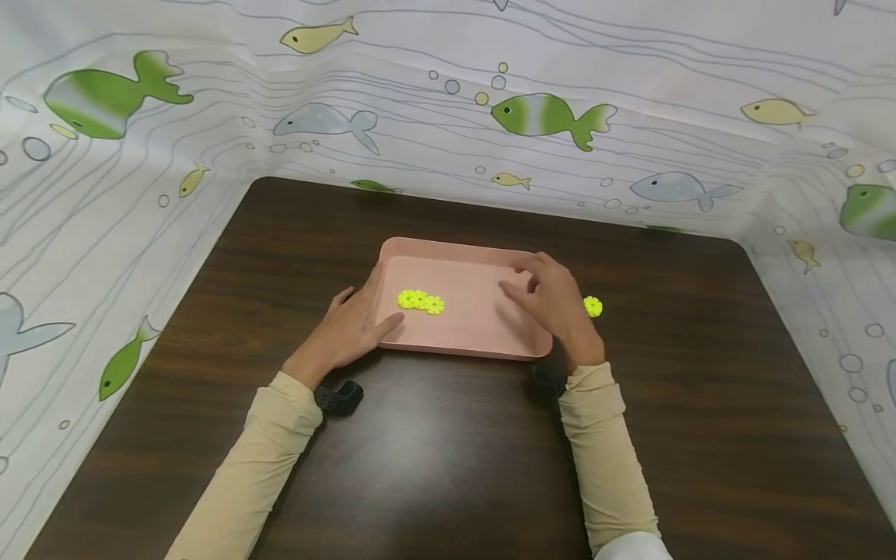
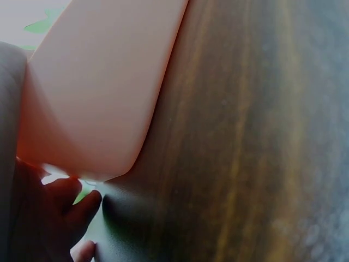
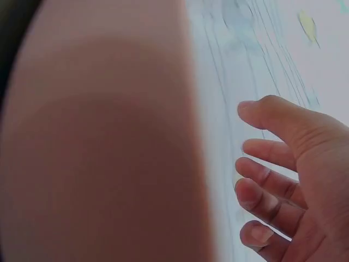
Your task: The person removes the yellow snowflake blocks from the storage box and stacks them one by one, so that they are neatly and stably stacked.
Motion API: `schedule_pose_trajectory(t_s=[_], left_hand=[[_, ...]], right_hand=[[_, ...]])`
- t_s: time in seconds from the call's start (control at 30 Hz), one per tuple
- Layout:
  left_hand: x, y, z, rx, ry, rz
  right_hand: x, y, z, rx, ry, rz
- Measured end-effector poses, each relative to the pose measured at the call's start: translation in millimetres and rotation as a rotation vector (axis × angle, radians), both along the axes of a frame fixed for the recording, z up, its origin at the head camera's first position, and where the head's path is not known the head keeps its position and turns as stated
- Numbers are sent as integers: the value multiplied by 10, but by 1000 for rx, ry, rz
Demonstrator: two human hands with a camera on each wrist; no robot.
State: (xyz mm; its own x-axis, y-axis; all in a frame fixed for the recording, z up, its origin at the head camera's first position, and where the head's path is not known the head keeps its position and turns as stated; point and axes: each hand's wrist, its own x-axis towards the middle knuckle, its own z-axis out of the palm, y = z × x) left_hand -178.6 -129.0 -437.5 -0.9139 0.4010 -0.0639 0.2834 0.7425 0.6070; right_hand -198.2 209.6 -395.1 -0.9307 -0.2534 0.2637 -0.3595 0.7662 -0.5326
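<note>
A shallow pink tray (image 1: 465,299) lies on the table. Three neon-yellow snowflake discs (image 1: 420,300) lie in an overlapping row in its left half. My left hand (image 1: 348,323) holds the tray's left end, thumb over the rim and fingers along the outer side. The left wrist view shows those fingers (image 2: 71,204) at the corner of the tray wall (image 2: 103,82). Over the tray's right end hovers my right hand (image 1: 553,299), its fingers loosely bent with nothing between them. Another yellow disc (image 1: 593,306) lies on the table just right of that hand.
The dark wooden table (image 1: 420,451) extends around the tray. White fish-printed cloth (image 1: 434,148) surrounds it at the back and both sides. A black wrist strap (image 1: 339,397) sits at my left wrist, and another (image 1: 548,383) at my right.
</note>
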Motion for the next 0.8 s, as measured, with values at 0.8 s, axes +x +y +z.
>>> schedule_pose_trajectory(t_s=[0.8], left_hand=[[-17,9,-4,-24,5,-2]], right_hand=[[-48,-967,-301,124,-249,161]])
